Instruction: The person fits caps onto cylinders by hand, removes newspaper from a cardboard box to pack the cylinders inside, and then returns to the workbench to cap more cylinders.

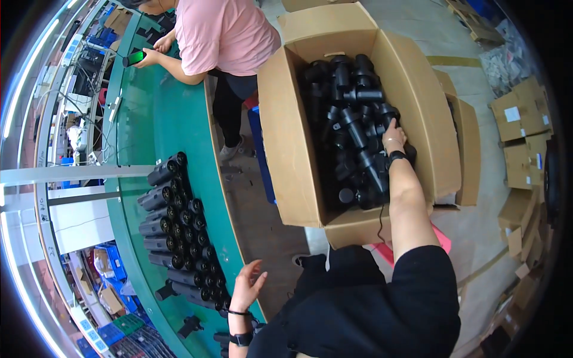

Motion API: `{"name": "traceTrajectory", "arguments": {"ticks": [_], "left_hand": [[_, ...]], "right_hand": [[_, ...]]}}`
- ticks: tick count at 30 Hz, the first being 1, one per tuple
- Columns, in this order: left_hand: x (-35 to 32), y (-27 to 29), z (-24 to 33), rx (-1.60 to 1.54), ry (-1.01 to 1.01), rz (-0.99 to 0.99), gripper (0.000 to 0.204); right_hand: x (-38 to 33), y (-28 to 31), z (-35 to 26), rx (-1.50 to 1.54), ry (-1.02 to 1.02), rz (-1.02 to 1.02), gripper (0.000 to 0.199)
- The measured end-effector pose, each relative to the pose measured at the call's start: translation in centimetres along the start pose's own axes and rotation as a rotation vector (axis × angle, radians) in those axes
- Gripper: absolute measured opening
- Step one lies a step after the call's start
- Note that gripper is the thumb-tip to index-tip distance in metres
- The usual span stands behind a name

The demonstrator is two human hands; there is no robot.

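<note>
My right hand (394, 138) reaches into a deep cardboard box (289, 191) holding a jumbled heap of black cylindrical parts (353, 128). Its fingers are closed at the rounded end of one black cylindrical part (388, 112) near the right wall; the fingertips are partly hidden. Over the edge of the green table, my left hand (248, 286) is raised with its fingers apart, holding nothing. Just left of it, several black cylindrical parts (179, 227) lie stacked in rows on the green table (179, 113), their round ends facing right.
Across the table a person in a pink shirt (224, 36) holds a black device with a green screen (136, 58). Loose black parts (190, 326) lie at the table's near end. A metal rail (77, 174) crosses on the left. More cardboard boxes (519, 113) stand at the right.
</note>
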State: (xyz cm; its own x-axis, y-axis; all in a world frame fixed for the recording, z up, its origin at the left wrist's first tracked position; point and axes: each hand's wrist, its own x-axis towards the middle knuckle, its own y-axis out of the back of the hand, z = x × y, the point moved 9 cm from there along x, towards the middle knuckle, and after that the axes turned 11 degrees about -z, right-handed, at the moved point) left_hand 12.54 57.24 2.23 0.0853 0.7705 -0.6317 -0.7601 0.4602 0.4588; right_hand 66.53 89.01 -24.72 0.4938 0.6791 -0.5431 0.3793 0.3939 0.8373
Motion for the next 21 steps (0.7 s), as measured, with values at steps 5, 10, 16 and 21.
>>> {"name": "traceTrajectory", "arguments": {"ticks": [5, 10, 16, 21], "left_hand": [[2.1, -0.3, 1.5, 0.041, -0.034, -0.032, 0.039], [6.6, -1.6, 2.6, -0.302, -0.065, -0.128, 0.035], [13.0, -6.2, 7.8, -0.839, -0.077, -0.271, 0.038], [14.9, -8.5, 8.7, -1.239, -0.098, -0.222, 0.049]], "right_hand": [[2.4, 0.4, 1.5, 0.001, 0.072, 0.002, 0.065], [-1.8, 4.9, 3.7, 0.384, 0.255, 0.345, 0.072], [-27.5, 2.3, -6.9, 1.211, 0.73, -0.442, 0.048], [-39.2, 0.4, -11.4, 0.945, 1.169, -0.748, 0.052]]}}
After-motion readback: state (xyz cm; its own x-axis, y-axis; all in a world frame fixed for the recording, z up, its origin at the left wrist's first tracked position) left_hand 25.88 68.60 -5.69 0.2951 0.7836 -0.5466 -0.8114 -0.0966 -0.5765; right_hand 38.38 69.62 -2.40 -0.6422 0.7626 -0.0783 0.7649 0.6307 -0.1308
